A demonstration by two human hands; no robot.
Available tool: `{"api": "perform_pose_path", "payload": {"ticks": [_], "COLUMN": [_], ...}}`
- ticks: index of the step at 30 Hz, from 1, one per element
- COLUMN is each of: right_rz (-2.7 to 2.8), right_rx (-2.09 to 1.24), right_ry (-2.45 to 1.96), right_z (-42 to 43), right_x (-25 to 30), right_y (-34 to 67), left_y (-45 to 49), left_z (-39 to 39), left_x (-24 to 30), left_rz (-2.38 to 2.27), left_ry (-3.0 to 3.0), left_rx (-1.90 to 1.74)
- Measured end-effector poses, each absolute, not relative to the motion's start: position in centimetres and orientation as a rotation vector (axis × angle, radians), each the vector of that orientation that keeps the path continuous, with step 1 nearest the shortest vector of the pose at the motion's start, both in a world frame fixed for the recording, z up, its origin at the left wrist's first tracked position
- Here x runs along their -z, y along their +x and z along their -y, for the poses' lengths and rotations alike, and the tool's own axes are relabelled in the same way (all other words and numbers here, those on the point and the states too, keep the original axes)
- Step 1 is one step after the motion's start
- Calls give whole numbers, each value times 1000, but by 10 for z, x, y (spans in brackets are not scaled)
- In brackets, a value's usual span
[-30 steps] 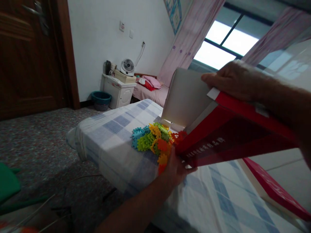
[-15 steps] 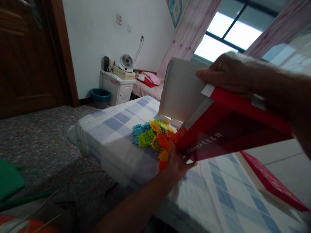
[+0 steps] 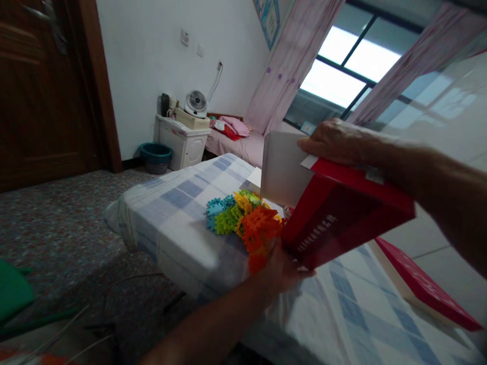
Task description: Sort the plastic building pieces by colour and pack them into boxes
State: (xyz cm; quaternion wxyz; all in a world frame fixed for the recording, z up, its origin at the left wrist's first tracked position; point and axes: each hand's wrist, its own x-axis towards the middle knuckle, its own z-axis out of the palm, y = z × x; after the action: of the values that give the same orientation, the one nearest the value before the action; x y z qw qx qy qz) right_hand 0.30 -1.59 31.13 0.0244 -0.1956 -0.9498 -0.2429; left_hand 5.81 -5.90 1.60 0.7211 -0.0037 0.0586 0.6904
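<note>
A red cardboard box (image 3: 342, 218) is tilted with its open end down over a pile of colourful plastic interlocking pieces (image 3: 243, 218) on a blue-and-white checked cloth (image 3: 182, 213). My right hand (image 3: 335, 142) grips the box's upper edge beside its raised white flap (image 3: 283, 170). My left hand (image 3: 281, 268) holds the box's lower corner from beneath, fingers curled, right next to the orange pieces.
A red lid (image 3: 422, 286) lies flat on the cloth at the right. Beyond stand a white cabinet (image 3: 182, 142) with a small fan (image 3: 196, 103), a teal basin (image 3: 155, 154), a bed with pink bedding (image 3: 239, 139), a dark wooden door (image 3: 41, 91) and pink curtains (image 3: 292, 61).
The box has come lower and tilted more steeply, its flap dropping. More orange pieces now lie at its mouth on the pile. Both hands keep their hold.
</note>
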Motion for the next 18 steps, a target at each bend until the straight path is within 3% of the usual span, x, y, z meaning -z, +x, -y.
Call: {"api": "perform_pose_path", "payload": {"ticks": [5, 18], "right_rz": [2890, 2716], "right_rx": [841, 942], "right_ry": [-874, -951], "right_z": [17, 23], "right_x": [-309, -323], "right_y": [12, 27], "left_y": [61, 42], "left_z": [57, 49], "left_x": [-12, -14], "left_rz": [-115, -155], "left_ry": [60, 203], "left_rx": [-1554, -1459]}}
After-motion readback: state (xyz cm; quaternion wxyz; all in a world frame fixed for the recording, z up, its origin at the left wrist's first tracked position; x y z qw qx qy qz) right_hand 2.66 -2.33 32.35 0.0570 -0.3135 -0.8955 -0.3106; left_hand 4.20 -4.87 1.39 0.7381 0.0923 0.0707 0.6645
